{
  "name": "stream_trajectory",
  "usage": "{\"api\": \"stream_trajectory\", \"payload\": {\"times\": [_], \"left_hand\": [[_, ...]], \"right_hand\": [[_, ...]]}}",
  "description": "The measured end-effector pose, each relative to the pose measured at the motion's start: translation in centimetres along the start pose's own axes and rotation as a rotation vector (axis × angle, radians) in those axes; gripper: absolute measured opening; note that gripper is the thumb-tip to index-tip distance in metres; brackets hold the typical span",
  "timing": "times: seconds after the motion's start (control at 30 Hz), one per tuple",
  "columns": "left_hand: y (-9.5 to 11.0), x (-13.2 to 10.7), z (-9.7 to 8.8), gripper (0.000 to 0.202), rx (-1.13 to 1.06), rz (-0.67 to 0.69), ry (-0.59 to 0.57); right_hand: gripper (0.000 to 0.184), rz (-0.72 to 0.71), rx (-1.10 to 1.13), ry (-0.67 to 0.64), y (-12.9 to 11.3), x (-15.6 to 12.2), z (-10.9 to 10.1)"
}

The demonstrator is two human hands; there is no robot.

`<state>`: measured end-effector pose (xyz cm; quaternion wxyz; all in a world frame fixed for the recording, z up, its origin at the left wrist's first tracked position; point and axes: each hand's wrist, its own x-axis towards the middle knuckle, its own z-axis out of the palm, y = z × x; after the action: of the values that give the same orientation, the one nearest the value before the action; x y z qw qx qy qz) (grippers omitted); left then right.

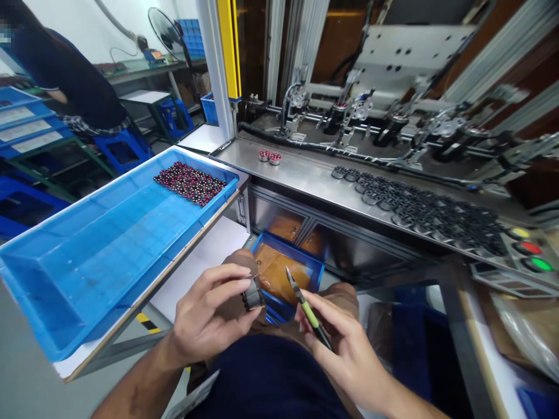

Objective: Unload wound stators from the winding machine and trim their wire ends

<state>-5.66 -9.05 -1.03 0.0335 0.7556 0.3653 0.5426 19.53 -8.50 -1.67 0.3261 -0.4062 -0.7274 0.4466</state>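
Note:
My left hand [209,308] holds a dark grey ring-shaped motor part [252,294] between fingers and thumb, above my lap. The part is turned on its side, and black notches show along its rim. Closed around a slim hand tool [309,311], my right hand [340,337] is a short way to the right. The tool has a green-and-black handle and a pointed metal tip, which points up and away from me, apart from the part. Whether it is pliers or a blade I cannot tell.
At left stands a blue tray [109,279] with many small red-and-black wound parts [190,183] at its far end. Two red-topped parts [269,157] and many dark rings [428,212] sit on the machine's metal ledge [305,177]. A blue bin [317,276] is below. A person [74,81] sits behind.

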Motion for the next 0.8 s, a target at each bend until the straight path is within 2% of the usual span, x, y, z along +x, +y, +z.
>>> {"api": "stream_trajectory", "payload": {"times": [0.13,0.33,0.57,0.8], "left_hand": [[0.7,0.3,-0.2,0.045,0.097,-0.005,-0.053],[0.5,-0.1,-0.5,0.049,0.104,0.009,-0.097],[0.5,0.1,-0.4,0.048,0.014,0.039,-0.046],[0.5,0.0,-0.4,0.06,-0.129,-0.017,-0.009]], "right_hand": [[0.062,-0.024,0.022,-0.05,-1.6,-1.2,-0.8],[0.082,-0.058,0.254,-0.169,-3.5,-2.1,-1.3],[0.088,-0.088,0.277,-0.242,-4.2,-1.2,-1.1],[0.084,-0.072,0.358,-0.26,-3.8,-0.9,-0.6]]}}
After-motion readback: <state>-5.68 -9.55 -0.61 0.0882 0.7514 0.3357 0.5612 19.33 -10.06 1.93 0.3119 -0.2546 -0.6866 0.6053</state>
